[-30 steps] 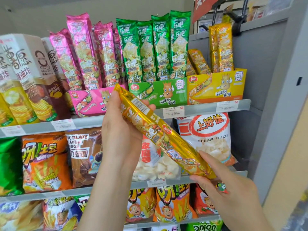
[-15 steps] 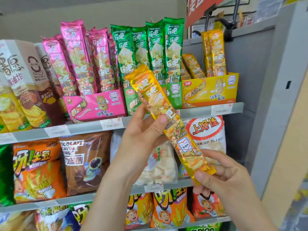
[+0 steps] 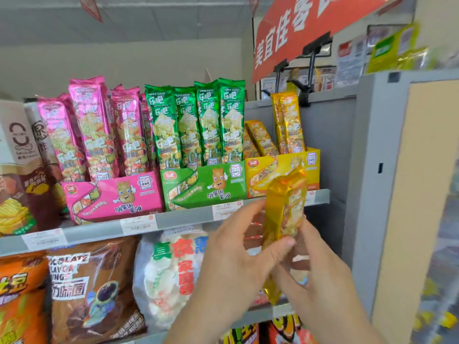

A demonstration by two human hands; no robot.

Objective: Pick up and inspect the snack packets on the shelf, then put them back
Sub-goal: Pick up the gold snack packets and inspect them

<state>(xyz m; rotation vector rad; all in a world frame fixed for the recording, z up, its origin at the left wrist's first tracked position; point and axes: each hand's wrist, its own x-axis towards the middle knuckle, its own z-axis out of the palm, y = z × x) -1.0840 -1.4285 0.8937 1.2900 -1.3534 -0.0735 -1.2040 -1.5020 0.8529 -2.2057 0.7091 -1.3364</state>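
Before the shelf (image 3: 188, 218), hands (image 3: 236, 256) (image 3: 323, 276) grip a long, glossy foil packet (image 3: 285, 207).

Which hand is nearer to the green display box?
Left. The left hand is just below the green display box; the right hand, lower and farther right, grips the yellow packet.

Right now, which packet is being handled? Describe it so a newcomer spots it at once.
Start at the top shelf and go to the yellow display box at its right end. In front of it is one gold packet, roughly upright. Unlike the yellow packets standing in that box, it is gripped by the left hand and right hand.
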